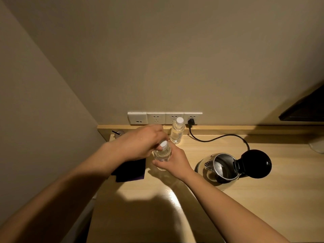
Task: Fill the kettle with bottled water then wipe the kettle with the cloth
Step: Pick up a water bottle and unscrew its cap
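A clear water bottle [162, 156] with a white cap stands on the wooden desk [175, 207]. My right hand [172, 161] grips its body from the right. My left hand [142, 142] comes over from the left, fingers pinched on the white cap. To the right sits a glass-and-steel kettle [220, 168] with its black lid [256, 163] flipped open. A dark cloth [130, 171] lies flat on the desk under my left wrist, partly hidden by it.
A second capped water bottle [177, 131] stands by the back ledge. Wall sockets [164, 118] run above it, with the kettle's black cord [219, 137] plugged in at the right. A dark object [305, 109] juts in at the upper right.
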### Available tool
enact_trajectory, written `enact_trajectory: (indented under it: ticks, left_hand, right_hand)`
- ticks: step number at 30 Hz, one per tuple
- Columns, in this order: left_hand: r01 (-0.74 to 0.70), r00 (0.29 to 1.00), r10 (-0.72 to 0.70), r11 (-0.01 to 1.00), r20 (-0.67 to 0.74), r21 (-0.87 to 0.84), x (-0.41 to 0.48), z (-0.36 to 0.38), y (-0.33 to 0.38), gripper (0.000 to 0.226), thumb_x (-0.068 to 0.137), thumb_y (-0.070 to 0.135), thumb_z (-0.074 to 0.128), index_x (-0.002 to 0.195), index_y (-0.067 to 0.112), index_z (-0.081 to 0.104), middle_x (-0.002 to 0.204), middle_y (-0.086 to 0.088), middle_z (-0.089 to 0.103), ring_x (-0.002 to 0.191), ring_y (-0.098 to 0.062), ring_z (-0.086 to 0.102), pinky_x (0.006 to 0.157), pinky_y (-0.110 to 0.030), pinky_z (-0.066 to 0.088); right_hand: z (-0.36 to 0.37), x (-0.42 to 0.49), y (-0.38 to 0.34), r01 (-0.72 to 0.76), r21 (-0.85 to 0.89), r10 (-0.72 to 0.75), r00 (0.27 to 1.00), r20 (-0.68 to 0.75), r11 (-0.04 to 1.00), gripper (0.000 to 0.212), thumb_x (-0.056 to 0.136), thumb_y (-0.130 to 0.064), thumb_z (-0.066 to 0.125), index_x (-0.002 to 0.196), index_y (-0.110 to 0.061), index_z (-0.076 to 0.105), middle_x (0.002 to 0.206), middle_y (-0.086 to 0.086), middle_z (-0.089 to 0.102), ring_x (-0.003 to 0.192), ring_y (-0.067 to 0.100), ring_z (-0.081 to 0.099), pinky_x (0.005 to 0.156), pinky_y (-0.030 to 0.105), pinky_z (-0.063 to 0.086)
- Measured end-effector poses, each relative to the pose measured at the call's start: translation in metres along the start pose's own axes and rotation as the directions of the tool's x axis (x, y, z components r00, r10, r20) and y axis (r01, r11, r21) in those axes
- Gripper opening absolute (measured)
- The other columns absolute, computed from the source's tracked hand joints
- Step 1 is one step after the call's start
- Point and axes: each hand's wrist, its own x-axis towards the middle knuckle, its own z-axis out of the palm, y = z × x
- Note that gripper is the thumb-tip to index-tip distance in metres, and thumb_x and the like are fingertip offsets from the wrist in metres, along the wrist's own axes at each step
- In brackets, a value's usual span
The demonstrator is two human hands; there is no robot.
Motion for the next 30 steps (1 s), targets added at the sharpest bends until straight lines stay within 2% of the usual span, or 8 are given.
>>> enact_trajectory:
  ticks: [8,11,14,17,19,23,26,30]
  left_hand:
    - [0.276,0.960,-0.270,0.956,-0.069,0.098,0.001,0.010,0.010,0.062,0.084,0.077,0.052,0.091,0.016,0.061,0.090,0.000,0.061,0.086,-0.021,0.060,0.073,-0.037,0.050]
    - [0.329,0.943,-0.325,0.943,-0.063,0.046,0.001,0.008,0.013,0.087,0.068,0.091,0.050,0.116,0.019,0.062,0.113,0.002,0.062,0.103,-0.018,0.061,0.084,-0.039,0.054]
    - [0.186,0.981,-0.192,0.965,-0.016,-0.186,-0.006,0.004,0.008,0.085,0.077,0.069,0.069,0.147,0.029,0.044,0.139,0.008,0.047,0.123,-0.010,0.050,0.101,-0.034,0.048]
    - [0.017,0.999,-0.022,0.980,-0.026,-0.197,-0.007,0.003,0.004,0.048,0.091,0.028,0.072,0.137,0.026,0.059,0.129,0.005,0.055,0.118,-0.011,0.051,0.102,-0.033,0.045]
    - [0.012,0.998,-0.024,0.978,-0.059,-0.208,-0.006,0.006,0.005,0.037,0.093,0.020,0.071,0.129,0.022,0.065,0.119,0.005,0.058,0.107,-0.007,0.051,0.096,-0.030,0.046]
    - [0.051,0.980,-0.107,0.947,-0.165,-0.316,-0.008,0.012,0.004,0.033,0.088,0.021,0.076,0.120,0.020,0.069,0.109,0.007,0.061,0.086,-0.003,0.055,0.080,-0.023,0.048]
    - [0.121,0.931,-0.265,0.873,-0.250,-0.473,-0.018,0.020,-0.002,0.033,0.084,0.021,0.080,0.115,0.025,0.069,0.106,0.007,0.065,0.089,-0.007,0.064,0.079,-0.022,0.053]
    - [0.166,0.814,-0.552,0.521,-0.182,-0.837,-0.039,0.044,-0.018,0.033,0.084,0.005,0.079,0.106,0.027,0.067,0.099,-0.003,0.074,0.090,-0.016,0.075,0.084,-0.028,0.059]
  right_hand:
    - [0.002,-0.006,0.000,-0.009,-0.047,0.009,1.000,-0.014,0.999,0.050,0.069,-0.032,0.092,0.106,-0.029,0.059,0.095,-0.012,0.072,0.090,0.008,0.068,0.080,0.040,0.057]
    - [0.002,-0.006,0.002,-0.011,-0.031,0.010,1.000,-0.018,0.999,0.055,0.067,-0.032,0.093,0.110,-0.025,0.060,0.097,-0.011,0.074,0.092,0.008,0.069,0.083,0.045,0.058]
    - [0.000,-0.007,0.004,-0.010,0.005,0.010,1.000,-0.021,1.000,0.060,0.065,-0.034,0.095,0.116,-0.028,0.061,0.102,-0.010,0.076,0.096,0.009,0.071,0.086,0.043,0.059]
    - [-0.002,-0.007,0.001,-0.006,0.013,0.007,0.999,-0.031,1.000,0.061,0.067,-0.033,0.093,0.119,-0.031,0.062,0.104,-0.011,0.075,0.097,0.006,0.070,0.088,0.039,0.058]
    - [-0.002,-0.008,0.000,0.003,0.011,-0.003,1.000,-0.030,1.000,0.060,0.068,-0.032,0.094,0.120,-0.031,0.062,0.104,-0.011,0.075,0.097,0.006,0.070,0.088,0.038,0.058]
    - [-0.001,-0.008,0.000,0.002,0.020,-0.001,0.999,-0.034,1.000,0.063,0.067,-0.035,0.092,0.122,-0.034,0.061,0.106,-0.011,0.075,0.097,0.006,0.070,0.088,0.041,0.059]
    - [-0.001,-0.008,0.000,0.000,0.034,0.002,0.999,-0.045,0.999,0.062,0.068,-0.033,0.093,0.121,-0.036,0.061,0.106,-0.009,0.076,0.098,0.006,0.071,0.088,0.040,0.059]
    - [-0.002,-0.009,0.001,0.004,0.020,-0.003,0.998,-0.064,1.000,0.060,0.069,-0.031,0.095,0.118,-0.035,0.060,0.105,-0.014,0.074,0.099,0.003,0.069,0.089,0.031,0.056]
